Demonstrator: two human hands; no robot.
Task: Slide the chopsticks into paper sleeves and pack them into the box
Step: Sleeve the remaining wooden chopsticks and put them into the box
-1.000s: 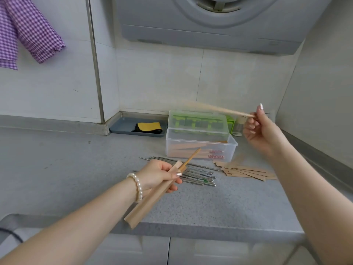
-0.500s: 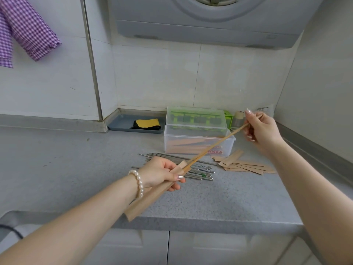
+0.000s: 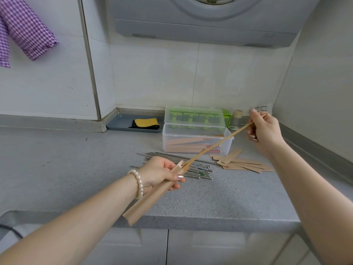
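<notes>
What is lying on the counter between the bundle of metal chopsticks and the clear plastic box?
In the head view, only bare grey speckled counter separates the metal chopsticks from the clear plastic box; the held wooden chopstick crosses above.

At the back of your grey table (image 3: 57, 169) sits a blue-grey tray (image 3: 122, 123) holding a yellow-and-black cloth (image 3: 146, 123). Above you hangs a grey appliance (image 3: 210, 22), and a purple checked cloth (image 3: 24, 31) hangs upper left.

Bare forearms, pearl bracelet (image 3: 139, 185) at the left wrist, glittery silver-polished nails.
</notes>
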